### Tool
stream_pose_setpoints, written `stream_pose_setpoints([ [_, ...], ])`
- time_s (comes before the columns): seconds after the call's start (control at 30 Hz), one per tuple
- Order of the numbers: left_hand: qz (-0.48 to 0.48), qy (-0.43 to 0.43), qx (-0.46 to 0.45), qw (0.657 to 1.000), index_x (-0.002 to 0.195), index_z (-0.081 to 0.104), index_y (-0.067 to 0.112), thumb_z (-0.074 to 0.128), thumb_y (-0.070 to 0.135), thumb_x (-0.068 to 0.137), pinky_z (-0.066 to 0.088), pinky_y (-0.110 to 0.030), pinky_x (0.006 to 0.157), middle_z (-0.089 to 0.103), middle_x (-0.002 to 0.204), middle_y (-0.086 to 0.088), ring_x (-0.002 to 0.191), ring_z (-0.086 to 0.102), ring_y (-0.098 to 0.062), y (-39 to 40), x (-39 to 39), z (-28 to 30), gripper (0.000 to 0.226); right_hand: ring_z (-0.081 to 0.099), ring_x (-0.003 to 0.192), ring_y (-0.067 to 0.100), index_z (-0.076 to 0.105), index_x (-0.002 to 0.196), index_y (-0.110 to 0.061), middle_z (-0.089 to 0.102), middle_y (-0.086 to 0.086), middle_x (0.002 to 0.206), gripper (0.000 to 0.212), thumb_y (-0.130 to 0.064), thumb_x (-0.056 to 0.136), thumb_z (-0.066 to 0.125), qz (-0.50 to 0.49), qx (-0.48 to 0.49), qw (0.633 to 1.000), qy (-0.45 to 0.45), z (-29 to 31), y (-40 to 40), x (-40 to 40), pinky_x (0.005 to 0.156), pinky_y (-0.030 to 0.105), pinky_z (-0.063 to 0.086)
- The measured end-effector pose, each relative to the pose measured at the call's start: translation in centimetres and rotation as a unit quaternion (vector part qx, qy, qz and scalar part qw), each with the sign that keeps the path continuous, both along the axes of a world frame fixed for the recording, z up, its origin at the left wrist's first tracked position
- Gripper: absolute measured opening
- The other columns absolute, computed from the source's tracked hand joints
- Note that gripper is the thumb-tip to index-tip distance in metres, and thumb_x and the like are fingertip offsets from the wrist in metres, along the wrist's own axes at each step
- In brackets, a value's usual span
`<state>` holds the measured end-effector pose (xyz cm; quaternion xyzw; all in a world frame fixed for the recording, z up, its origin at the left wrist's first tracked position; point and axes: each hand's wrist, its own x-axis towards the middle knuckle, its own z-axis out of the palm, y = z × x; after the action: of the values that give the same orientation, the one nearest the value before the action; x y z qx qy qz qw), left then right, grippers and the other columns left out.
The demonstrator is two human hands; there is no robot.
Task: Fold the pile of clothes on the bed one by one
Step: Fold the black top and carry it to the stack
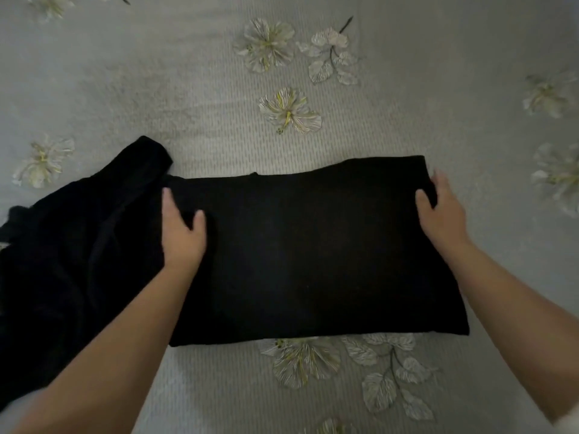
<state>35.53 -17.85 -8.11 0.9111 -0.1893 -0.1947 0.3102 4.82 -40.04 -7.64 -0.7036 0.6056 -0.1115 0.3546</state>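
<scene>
**Head view: black garment half-folded, both hands at its ends**

Head camera looks down on a bed (pixel 391 126) covered in a pale spread with a flower print. A black garment (pixel 313 255) lies across the middle of it, its right portion already flattened into a broad rectangle, while its left portion (pixel 72 245) trails off in loose, rumpled folds toward the frame edge.

The left hand (pixel 181 233) rests flat on the cloth where the smooth panel meets the rumpled part, fingers spread and not pinching anything. The right hand (pixel 438 205) sits at the far right corner of the rectangle, thumb on top and fingers curled over the edge, apparently closed on the fabric there, though the dark cloth hides the fingertips.

The fabric looks soft, limp and light, with no stiffness of its own; it will likely sag and crease wherever it is unsupported. Grips at corners or along a folded edge should keep layers aligned, and the loose left section probably needs gathering in before the next fold.
</scene>
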Motion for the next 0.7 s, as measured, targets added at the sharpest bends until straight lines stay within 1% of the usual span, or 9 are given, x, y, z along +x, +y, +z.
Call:
stream_pose_setpoints([
  [0.1,-0.174,-0.128,0.145,0.966,0.143,0.029,0.010,0.045,0.025,0.095,0.011,-0.051,0.111,0.021,0.150,-0.020,0.141,0.013,-0.035,0.7,-3.6,-0.4,0.053,0.014,0.140,0.033,0.019,0.145,-0.005,0.018,0.020,0.151,0.060,-0.029,0.096,0.043,0.038,-0.067,0.985,0.152,-1.2,2.7,-1.6,0.115,0.044,0.011],
  [0.2,-0.314,-0.149,0.199,0.916,0.129,0.052,0.009,0.028,0.041,0.095,0.025,-0.063,0.099,0.045,0.135,-0.026,0.127,0.037,-0.046,2.1,-6.0,-1.6,0.053,0.019,0.138,0.036,0.012,0.146,-0.005,0.018,0.024,0.150,0.069,-0.037,0.094,0.043,-0.032,-0.011,0.979,0.203,-1.5,6.3,-2.8,0.112,0.049,0.019],
  [0.27,-0.372,-0.127,0.259,0.882,0.124,0.056,0.011,0.011,0.048,0.097,0.030,-0.062,0.092,0.053,0.128,-0.024,0.119,0.047,-0.045,2.7,-7.1,-2.3,0.063,0.033,0.128,0.040,0.014,0.145,-0.002,0.032,0.028,0.141,0.073,-0.040,0.092,0.047,-0.087,0.008,0.975,0.202,-1.6,8.3,-3.5,0.103,0.051,0.030],
  [0.37,-0.421,-0.108,0.319,0.842,0.124,0.057,0.013,0.003,0.051,0.096,0.035,-0.064,0.089,0.054,0.128,-0.022,0.117,0.050,-0.043,2.7,-7.6,-2.8,0.072,0.045,0.118,0.039,0.023,0.142,-0.001,0.045,0.027,0.132,0.072,-0.044,0.090,0.049,-0.154,0.052,0.966,0.201,-1.6,9.4,-4.4,0.094,0.046,0.037],
  [0.4,-0.423,-0.111,0.319,0.841,0.128,0.054,0.014,0.003,0.053,0.095,0.033,-0.064,0.093,0.050,0.133,-0.022,0.122,0.046,-0.042,2.4,-7.8,-2.6,0.072,0.048,0.115,0.039,0.028,0.139,-0.002,0.048,0.026,0.129,0.069,-0.046,0.090,0.048,-0.167,0.073,0.964,0.194,-1.7,9.5,-4.7,0.091,0.045,0.040],
  [0.5,-0.397,-0.090,0.348,0.845,0.143,0.032,0.020,0.018,0.054,0.094,0.010,-0.054,0.111,0.019,0.152,-0.014,0.142,0.013,-0.032,1.4,-8.7,-1.7,0.061,0.052,0.111,0.035,0.036,0.134,-0.005,0.052,0.020,0.127,0.065,-0.051,0.089,0.045,-0.171,0.106,0.966,0.161,-1.8,9.9,-5.1,0.089,0.042,0.043],
  [0.57,-0.393,-0.102,0.324,0.854,0.141,0.036,0.014,0.018,0.056,0.090,0.011,-0.051,0.112,0.020,0.152,-0.014,0.142,0.011,-0.030,0.0,-9.7,-1.0,0.068,0.051,0.114,0.032,0.039,0.132,-0.002,0.051,0.018,0.129,0.062,-0.047,0.090,0.048,-0.174,0.111,0.968,0.142,-1.6,10.1,-5.2,0.093,0.039,0.041],
  [0.63,-0.431,-0.120,0.282,0.849,0.135,0.044,0.010,0.011,0.055,0.084,0.021,-0.051,0.109,0.031,0.148,-0.017,0.139,0.022,-0.034,-2.7,-11.3,-0.4,0.076,0.051,0.114,0.031,0.041,0.130,0.000,0.052,0.019,0.128,0.061,-0.044,0.089,0.053,-0.172,0.118,0.970,0.123,-1.3,9.8,-5.6,0.092,0.037,0.041],
  [0.7,-0.489,-0.143,0.228,0.830,0.132,0.048,0.009,0.024,0.048,0.090,0.032,-0.049,0.104,0.037,0.144,-0.018,0.134,0.033,-0.036,-6.6,-13.5,0.2,0.063,0.054,0.108,0.031,0.043,0.128,-0.001,0.055,0.018,0.123,0.062,-0.045,0.086,0.056,-0.156,0.118,0.975,0.105,-1.2,8.9,-6.6,0.087,0.037,0.044],
])
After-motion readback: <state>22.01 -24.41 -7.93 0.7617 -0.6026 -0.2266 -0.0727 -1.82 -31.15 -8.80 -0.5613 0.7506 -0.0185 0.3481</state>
